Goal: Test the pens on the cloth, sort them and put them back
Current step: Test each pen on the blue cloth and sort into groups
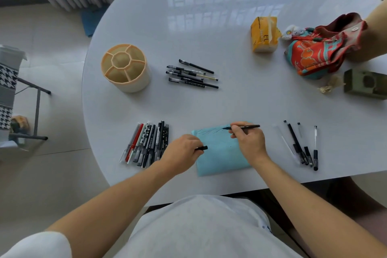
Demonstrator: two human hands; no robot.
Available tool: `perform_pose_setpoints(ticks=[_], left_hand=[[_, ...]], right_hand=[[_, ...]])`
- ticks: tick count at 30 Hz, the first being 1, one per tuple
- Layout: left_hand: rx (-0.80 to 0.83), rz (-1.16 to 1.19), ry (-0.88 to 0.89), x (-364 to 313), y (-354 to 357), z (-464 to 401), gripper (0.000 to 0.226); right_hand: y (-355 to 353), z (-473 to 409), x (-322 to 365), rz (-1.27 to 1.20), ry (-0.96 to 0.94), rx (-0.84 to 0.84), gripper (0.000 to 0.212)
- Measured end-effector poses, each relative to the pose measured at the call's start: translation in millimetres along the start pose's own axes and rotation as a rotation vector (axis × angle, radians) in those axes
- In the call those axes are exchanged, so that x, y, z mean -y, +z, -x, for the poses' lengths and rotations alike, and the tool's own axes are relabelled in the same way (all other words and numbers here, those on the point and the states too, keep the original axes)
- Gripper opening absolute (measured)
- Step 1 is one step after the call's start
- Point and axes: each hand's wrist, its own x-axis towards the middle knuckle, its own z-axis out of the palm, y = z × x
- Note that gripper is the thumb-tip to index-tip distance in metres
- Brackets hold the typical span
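While the right hand (249, 140) pinches a black pen (243, 127) with its tip on the far edge of the blue cloth (222, 157), the left hand (182, 148) grips what looks like the cap (202, 148). Testing is under way. Next comes capping it and choosing a pile; the holder (125, 68) stands well apart.

white table (209, 33), cloth (219, 153), pens (192, 74), holder (125, 68)
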Motion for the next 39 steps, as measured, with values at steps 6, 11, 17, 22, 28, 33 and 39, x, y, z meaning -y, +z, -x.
perform_pose_setpoints(ticks=[6, 11, 17, 22, 28, 33, 39], left_hand=[[0.113, -0.024, 0.025, -4.1, 15.0, -5.9, 0.022], [0.137, -0.021, 0.015, 1.4, 17.4, -3.7, 0.022], [0.126, 0.023, -0.015, 1.5, 13.8, -3.1, 0.020], [0.131, 0.086, -0.031, 0.5, 11.0, -4.9, 0.021], [0.046, 0.180, -0.042, -5.4, 4.7, -4.4, 0.022], [0.050, 0.178, 0.004, -14.5, -1.0, 0.5, 0.022], [0.067, 0.126, 0.062, -27.8, -6.4, 2.0, 0.019]], right_hand=[[22.8, 6.2, -3.5, 0.237, -0.181, 0.066, 0.021], [22.1, 6.4, -12.8, 0.325, -0.219, 0.101, 0.014], [10.8, -1.1, -8.6, 0.295, -0.154, -0.071, 0.012], [-3.6, 11.7, 1.1, -0.013, -0.011, -0.065, 0.007], [-7.5, 50.6, 9.3, -0.248, 0.055, 0.076, 0.007], [-4.0, 68.1, 13.5, -0.265, 0.040, 0.093, 0.006], [-1.1, 78.6, 15.1, -0.176, 0.021, 0.134, 0.007]])
